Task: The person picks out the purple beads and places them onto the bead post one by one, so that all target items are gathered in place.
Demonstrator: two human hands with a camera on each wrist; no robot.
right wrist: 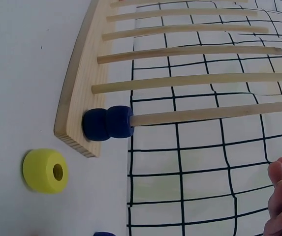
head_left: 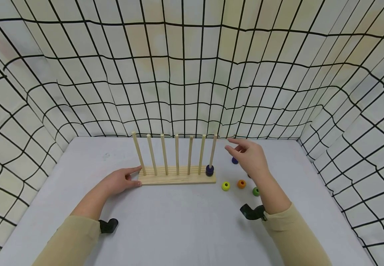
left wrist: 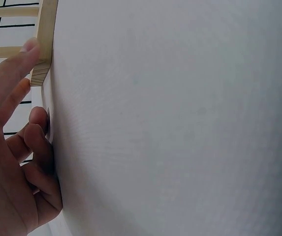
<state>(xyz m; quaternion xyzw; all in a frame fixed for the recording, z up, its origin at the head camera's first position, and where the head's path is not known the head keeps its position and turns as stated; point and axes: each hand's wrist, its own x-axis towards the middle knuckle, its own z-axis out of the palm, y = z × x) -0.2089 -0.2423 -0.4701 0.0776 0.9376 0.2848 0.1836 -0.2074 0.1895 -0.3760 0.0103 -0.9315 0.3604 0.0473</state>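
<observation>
A wooden peg board (head_left: 175, 179) with several upright pegs stands on the white table. Two dark blue beads (right wrist: 107, 123) are stacked at the bottom of its rightmost peg. At the board's left end, my left hand (head_left: 120, 181) grips the base between thumb and a finger; its other fingers are curled beside the table surface in the left wrist view. My right hand (head_left: 250, 157) hovers to the right of the rightmost peg, thumb and fingers apart, holding nothing. Below and around it lie a yellow bead (head_left: 226, 186), an orange bead (head_left: 241, 184), a green bead (head_left: 256, 191) and another blue bead (head_left: 234, 160).
A dark bead, mostly covered by the right hand, lies near the orange one. White walls with a black grid net (head_left: 183, 81) enclose the table (head_left: 178, 229) at the back and both sides. Black wrist mounts (head_left: 252, 212) stick out from both sleeves.
</observation>
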